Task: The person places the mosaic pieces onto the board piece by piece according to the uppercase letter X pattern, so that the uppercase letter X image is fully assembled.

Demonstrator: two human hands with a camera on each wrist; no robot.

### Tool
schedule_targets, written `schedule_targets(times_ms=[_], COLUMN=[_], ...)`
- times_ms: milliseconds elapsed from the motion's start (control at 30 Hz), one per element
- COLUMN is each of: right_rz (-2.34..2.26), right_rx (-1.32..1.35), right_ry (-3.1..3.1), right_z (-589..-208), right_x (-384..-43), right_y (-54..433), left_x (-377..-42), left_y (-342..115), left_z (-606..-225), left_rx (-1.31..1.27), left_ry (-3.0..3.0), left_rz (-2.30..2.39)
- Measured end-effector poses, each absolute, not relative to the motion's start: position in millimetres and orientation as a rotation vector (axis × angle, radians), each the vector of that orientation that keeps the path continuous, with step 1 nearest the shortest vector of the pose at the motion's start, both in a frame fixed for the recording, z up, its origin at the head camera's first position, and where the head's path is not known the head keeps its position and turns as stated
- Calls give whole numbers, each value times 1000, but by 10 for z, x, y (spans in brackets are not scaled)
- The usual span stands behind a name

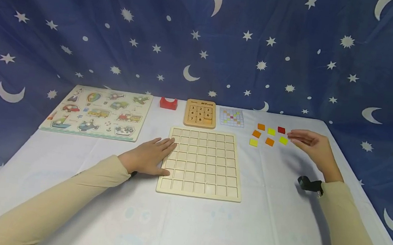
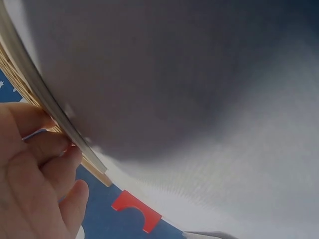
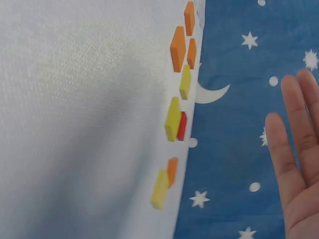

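A pale wooden grid board [image 1: 202,164] lies flat on the table. My left hand [image 1: 150,155] rests on its left edge, fingers spread; the left wrist view shows the fingers [image 2: 62,167] touching the rim. To the right of the board lie several small square tiles: orange ones [image 1: 269,142], yellow ones [image 1: 283,140] and a red one [image 1: 281,130]. My right hand [image 1: 310,145] hovers just right of these tiles, fingers extended. In the right wrist view its fingers [image 3: 284,154] are straight and nothing is seen held.
Behind the board are a red notched block [image 1: 168,103], a wooden number puzzle [image 1: 200,114] and a printed colour-pattern card [image 1: 231,118]. A vehicle picture puzzle [image 1: 98,112] lies at the back left. A blue star-and-moon cloth [image 1: 233,42] hangs behind the white-covered table [image 1: 192,234].
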State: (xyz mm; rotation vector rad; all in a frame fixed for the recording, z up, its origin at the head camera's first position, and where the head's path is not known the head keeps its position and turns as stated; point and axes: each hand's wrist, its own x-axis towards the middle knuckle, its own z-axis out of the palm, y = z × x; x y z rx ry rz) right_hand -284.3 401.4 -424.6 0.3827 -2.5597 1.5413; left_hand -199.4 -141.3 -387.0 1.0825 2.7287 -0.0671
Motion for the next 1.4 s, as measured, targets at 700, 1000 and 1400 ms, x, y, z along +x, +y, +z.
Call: schedule_targets(times_ms=[700,1000,1400], right_rz=[1456,1321,1235], right_rx=[28,-1,169], right_ry=[-2969,-3118,-3229], right_z=[-3948,-3947,-3928], right_x=[-2814,-2906,-2921], right_y=[3424,3314,3295], left_x=[-1995,-1979,-1980], left_y=[-1402,-1392,-1396], left_z=[-3863,-3875,-3872], left_rx=[1005,989,979], left_ry=[2689,2686,2691], left_rz=[-58,-42,-32])
